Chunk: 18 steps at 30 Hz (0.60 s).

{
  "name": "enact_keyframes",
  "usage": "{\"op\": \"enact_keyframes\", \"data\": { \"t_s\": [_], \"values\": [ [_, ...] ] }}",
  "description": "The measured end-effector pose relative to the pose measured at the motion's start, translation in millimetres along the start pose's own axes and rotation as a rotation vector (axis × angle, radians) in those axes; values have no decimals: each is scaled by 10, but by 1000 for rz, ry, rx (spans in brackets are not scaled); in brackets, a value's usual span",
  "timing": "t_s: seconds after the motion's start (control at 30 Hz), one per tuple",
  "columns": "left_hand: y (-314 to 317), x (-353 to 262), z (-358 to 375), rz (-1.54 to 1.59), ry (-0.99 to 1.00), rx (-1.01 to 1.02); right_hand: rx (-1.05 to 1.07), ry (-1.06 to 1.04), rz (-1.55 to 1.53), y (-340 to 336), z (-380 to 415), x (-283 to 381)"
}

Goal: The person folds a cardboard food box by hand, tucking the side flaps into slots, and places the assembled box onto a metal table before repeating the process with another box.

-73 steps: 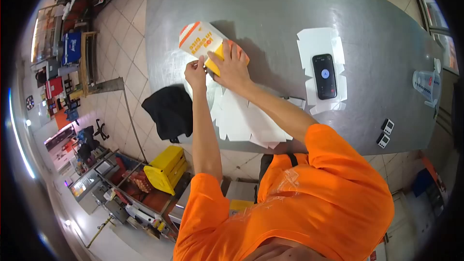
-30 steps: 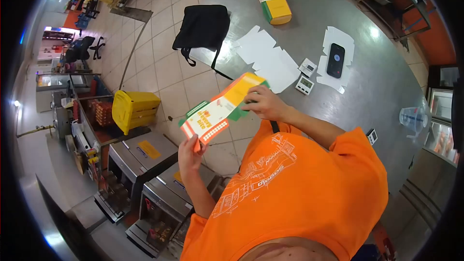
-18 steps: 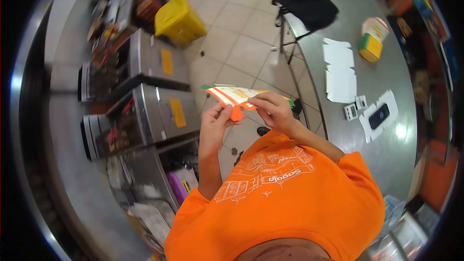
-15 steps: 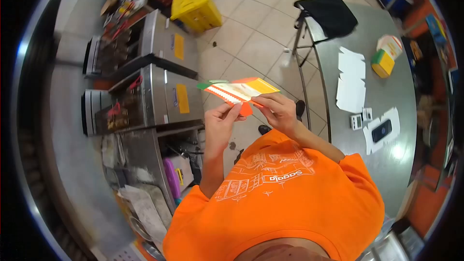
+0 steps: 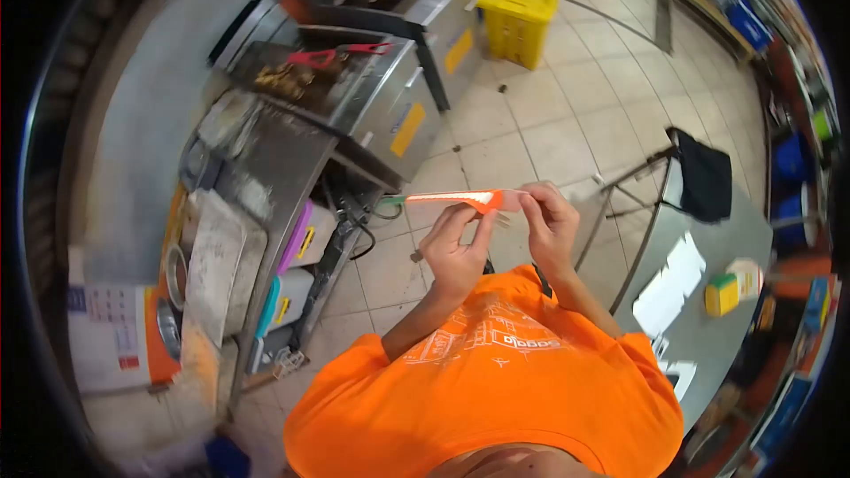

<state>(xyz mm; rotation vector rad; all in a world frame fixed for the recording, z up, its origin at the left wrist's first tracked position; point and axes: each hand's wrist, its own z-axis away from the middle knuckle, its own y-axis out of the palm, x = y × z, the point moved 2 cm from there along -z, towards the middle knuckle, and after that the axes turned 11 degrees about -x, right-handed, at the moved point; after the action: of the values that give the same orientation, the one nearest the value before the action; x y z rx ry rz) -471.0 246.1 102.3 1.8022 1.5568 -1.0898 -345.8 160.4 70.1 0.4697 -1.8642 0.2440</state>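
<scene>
A folded cardboard piece (image 5: 460,198) in orange, white and green is held up in front of my chest, seen nearly edge-on. My left hand (image 5: 458,248) pinches its lower edge between thumb and fingers. At the right end of the same piece, my right hand (image 5: 551,219) grips with thumb and fingertips. The two hands are a short way apart. The far side of the cardboard is hidden.
On the left are fryers (image 5: 363,80) with red-handled baskets and a steel counter (image 5: 283,159). A yellow bin (image 5: 518,22) stands on the tiled floor. The right table (image 5: 708,336) holds flat white cardboard (image 5: 670,285), a yellow-green box (image 5: 722,295) and a black cloth (image 5: 704,177).
The view has turned toward the left counter. The cardboard has tilted from showing its printed face to nearly edge-on, and my right hand has shifted to its right end.
</scene>
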Motion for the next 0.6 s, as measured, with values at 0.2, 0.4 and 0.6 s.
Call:
{"op": "enact_keyframes", "data": {
  "t_s": [0.2,0.4,0.6],
  "values": [
    [-155,18,-122,10,-77,32,205,126,-205,120,19,-272],
    [-232,69,16,-132,310,-83,105,15,-203,261,97,-162],
    [-147,-29,48,324,51,-99,135,-190,-41,207,75,121]
  ]
}}
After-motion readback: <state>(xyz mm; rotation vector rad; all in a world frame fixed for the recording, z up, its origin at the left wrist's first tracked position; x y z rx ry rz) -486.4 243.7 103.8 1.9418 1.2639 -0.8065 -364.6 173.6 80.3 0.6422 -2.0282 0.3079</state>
